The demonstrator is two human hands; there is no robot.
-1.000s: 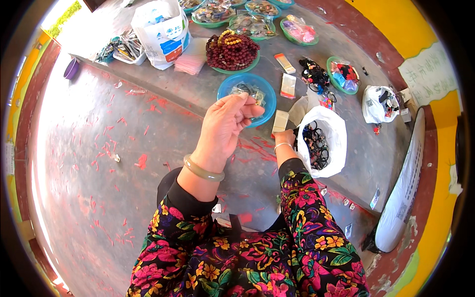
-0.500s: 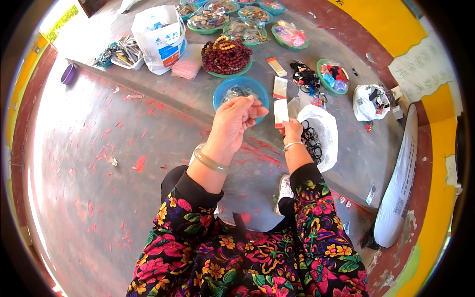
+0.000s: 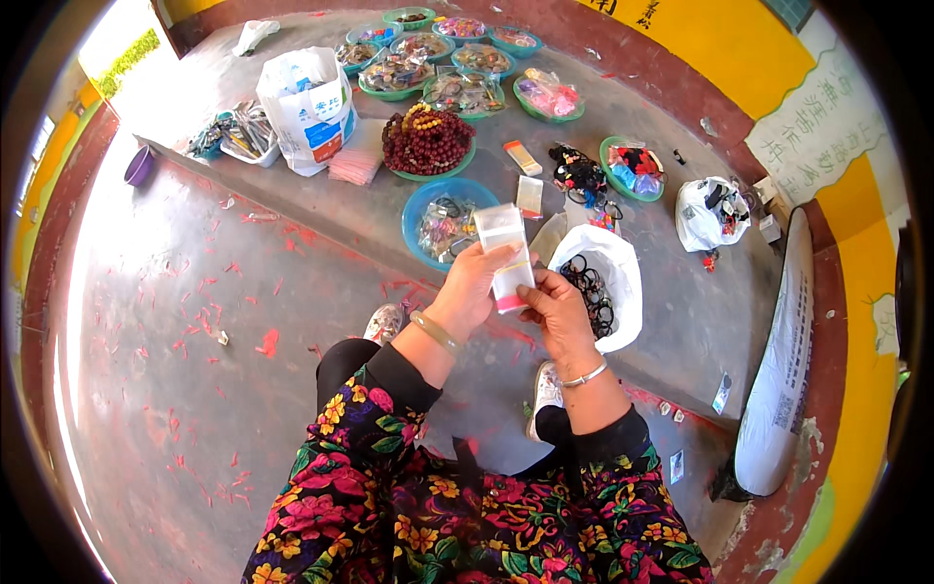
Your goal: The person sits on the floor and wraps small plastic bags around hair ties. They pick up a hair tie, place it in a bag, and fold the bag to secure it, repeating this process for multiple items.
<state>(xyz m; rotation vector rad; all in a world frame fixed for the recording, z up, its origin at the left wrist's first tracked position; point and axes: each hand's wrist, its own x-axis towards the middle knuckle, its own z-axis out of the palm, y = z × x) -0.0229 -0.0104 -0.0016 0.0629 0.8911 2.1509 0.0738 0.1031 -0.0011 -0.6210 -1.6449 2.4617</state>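
Note:
My left hand and my right hand are closed on one flat pack of small clear plastic bags, white with a pink-red lower end. The left hand grips its left side; the right pinches its lower right edge. A thin yellowish line crosses the pack's middle. Just beyond my left hand stands a blue plastic basin with small bagged items inside. Close to my right hand, an open white bag holds several black rings. Two similar packs lie farther off: a white-and-red one and an orange-and-white one.
Dark red bead strings fill a basin at the back, with more basins of packaged trinkets behind. A large white bag stands left of the beads. Black trinkets and a stuffed white bag lie right. Red scraps litter the floor.
My left hand has come down from above the blue basin and now grips the pack. The right hand has brought the pack nearer to me and leftward, away from the other packs.

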